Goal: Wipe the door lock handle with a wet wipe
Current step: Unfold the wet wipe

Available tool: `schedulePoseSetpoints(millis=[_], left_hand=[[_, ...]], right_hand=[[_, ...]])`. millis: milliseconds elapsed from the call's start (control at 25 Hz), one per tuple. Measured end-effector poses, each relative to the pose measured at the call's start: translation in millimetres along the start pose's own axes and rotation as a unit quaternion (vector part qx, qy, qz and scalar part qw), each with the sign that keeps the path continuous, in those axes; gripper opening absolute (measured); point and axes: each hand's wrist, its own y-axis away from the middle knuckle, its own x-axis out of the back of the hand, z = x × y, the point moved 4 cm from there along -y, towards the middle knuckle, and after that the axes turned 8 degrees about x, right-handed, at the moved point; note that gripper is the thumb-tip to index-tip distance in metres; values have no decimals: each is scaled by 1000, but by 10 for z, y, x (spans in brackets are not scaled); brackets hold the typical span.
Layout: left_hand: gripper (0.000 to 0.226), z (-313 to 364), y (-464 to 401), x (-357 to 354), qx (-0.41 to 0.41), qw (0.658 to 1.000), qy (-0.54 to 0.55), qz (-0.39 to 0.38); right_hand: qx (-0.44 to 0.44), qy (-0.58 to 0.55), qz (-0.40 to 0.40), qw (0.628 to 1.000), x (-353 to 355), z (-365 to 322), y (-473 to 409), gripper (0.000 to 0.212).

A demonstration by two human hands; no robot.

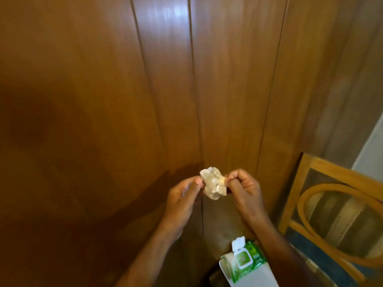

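A crumpled white wet wipe (212, 185) hangs between both hands in front of a brown wooden door (124, 100). My left hand (182, 200) pinches its left edge with thumb and fingertips. My right hand (245, 190) pinches its right edge. The door lock handle is not visible; the hands and wipe may cover it. Below, a green and white wet wipe pack (243, 261) lies with its flip lid open.
The wipe pack rests on a white surface (263, 276) at the bottom. A wooden chair back (331, 204) with a curved rail stands to the right, close to my right forearm. A pale wall strip (371, 150) shows at the far right.
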Motion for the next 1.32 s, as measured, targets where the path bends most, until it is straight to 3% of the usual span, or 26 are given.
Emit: schedulePoseSetpoints(millis=[120, 240, 320, 440, 560, 640, 720, 760, 840, 880, 920, 960, 1040, 1160, 1200, 1320], left_hand=[[13, 555, 314, 343, -17, 998, 1, 57], [15, 850, 587, 787, -11, 992, -19, 124], [16, 971, 778, 1078, -18, 986, -20, 162], [19, 1045, 1000, 1392, -21, 984, 15, 175], [20, 1111, 1159, 1602, -11, 982, 35, 185], [21, 1145, 1230, 1753, -26, 982, -12, 189], [20, 1209, 1336, 1897, -61, 969, -110, 214], [17, 1260, 1404, 1972, -102, 940, -222, 240], [7, 1313, 1505, 2047, -178, 798, -517, 252], [3, 1306, 1544, 2056, -190, 739, -600, 240], [6, 1297, 1565, 2083, -184, 712, -635, 234], [8, 1289, 1580, 2114, -181, 708, -641, 233], [9, 1282, 1595, 2151, -191, 743, -593, 244], [11, 1198, 1536, 2196, -106, 902, -343, 240], [13, 1159, 1517, 2177, -72, 937, -260, 223], [13, 1106, 1525, 2121, -46, 960, -199, 191]], right_hand=[[103, 26, -63, 992, -466, -574, 45, 18], [166, 2, -68, 984, -810, -912, 141, 15], [159, -47, -42, 985, -1012, -996, 205, 14], [-11, -210, 16, 977, -1360, -911, 265, 20], [-223, -333, -5, 916, -1710, -796, 306, 30], [-269, -320, -38, 908, -1845, -798, 331, 26], [-258, -304, -44, 916, -1919, -842, 341, 29], [-236, -304, -39, 922, -1934, -886, 333, 33], [-154, -282, -38, 946, -1922, -1013, 286, 38], [-106, -252, -43, 961, -1909, -1073, 254, 38], [-65, -222, -54, 971, -1913, -1119, 227, 38], [-37, -202, -72, 976, -1938, -1161, 208, 38], [-24, -197, -102, 975, -2014, -1221, 188, 40], [-129, -237, -65, 961, -2155, -1221, 151, 38], [-183, -251, -39, 950, -2207, -1191, 142, 34], [-266, -215, -36, 939, -2333, -1090, 142, 20]])
